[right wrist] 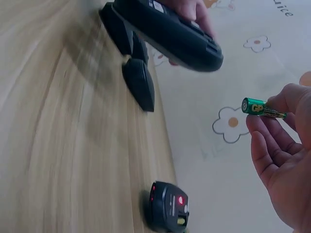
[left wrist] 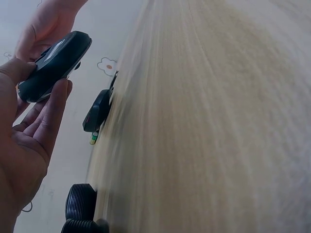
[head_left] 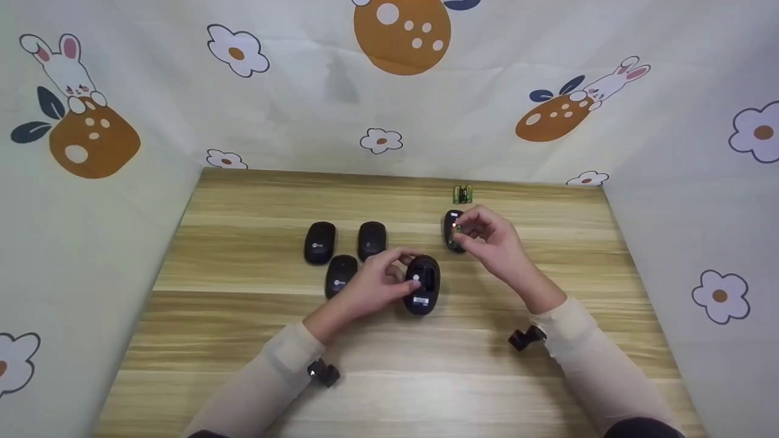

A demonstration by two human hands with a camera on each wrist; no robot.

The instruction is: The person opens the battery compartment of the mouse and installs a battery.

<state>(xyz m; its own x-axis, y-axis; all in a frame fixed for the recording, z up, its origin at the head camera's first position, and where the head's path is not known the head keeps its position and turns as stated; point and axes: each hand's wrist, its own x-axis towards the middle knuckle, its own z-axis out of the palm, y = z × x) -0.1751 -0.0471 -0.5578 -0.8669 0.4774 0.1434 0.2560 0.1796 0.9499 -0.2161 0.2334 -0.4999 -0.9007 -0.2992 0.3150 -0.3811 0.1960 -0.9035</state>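
My left hand (head_left: pixel 383 277) grips a black computer mouse (head_left: pixel 421 304) above the table, its underside turned up and its battery slot uncovered. In the right wrist view, my right hand (right wrist: pixel 286 141) pinches a green GP battery (right wrist: pixel 262 108) between thumb and fingers, apart from that mouse. Beneath the right hand, another mouse (head_left: pixel 451 222) lies upside down on the table with a red light; the right wrist view shows a battery (right wrist: pixel 181 221) in its slot. Several green batteries (head_left: pixel 462 194) lie behind it.
Left of the held mouse, three black mice stand upright: one at far left (head_left: pixel 319 243), one at the back (head_left: pixel 372 239), and one nearer (head_left: pixel 341 277), partly behind my left hand. Patterned cloth walls (head_left: pixel 292 121) border the wooden table (head_left: pixel 243 340).
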